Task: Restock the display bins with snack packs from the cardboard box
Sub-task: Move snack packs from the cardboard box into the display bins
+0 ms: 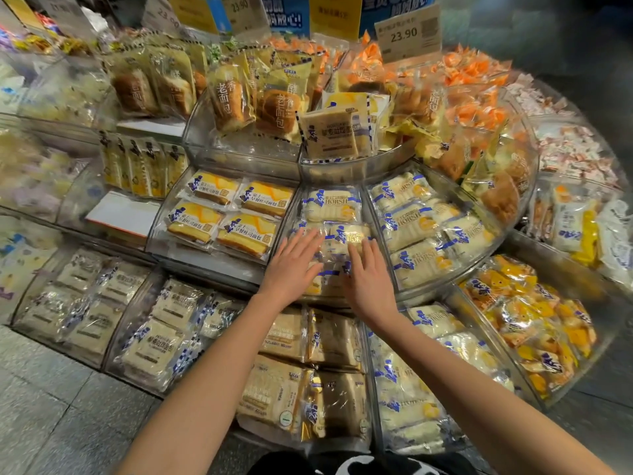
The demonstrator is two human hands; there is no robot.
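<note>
My left grip [293,265] and right grip [368,279] are both released. The fingers are straight and spread, palms down, resting on the white HORSH snack packs [330,205] and clasping nothing. These packs lie stacked in the middle clear bin [381,245] of the display's second tier, and my hands cover the near ones. The bin just to the left holds four yellow toast packs [236,214] lying flat. The bin to the right holds more HORSH packs [428,228]. Below my wrists, the lower tier carries pale brown bread packs [308,365]. Above, brown bread loaves in bags [236,97] stand upright, with orange packs [472,73] behind a 23.90 price tag [406,34].
</note>
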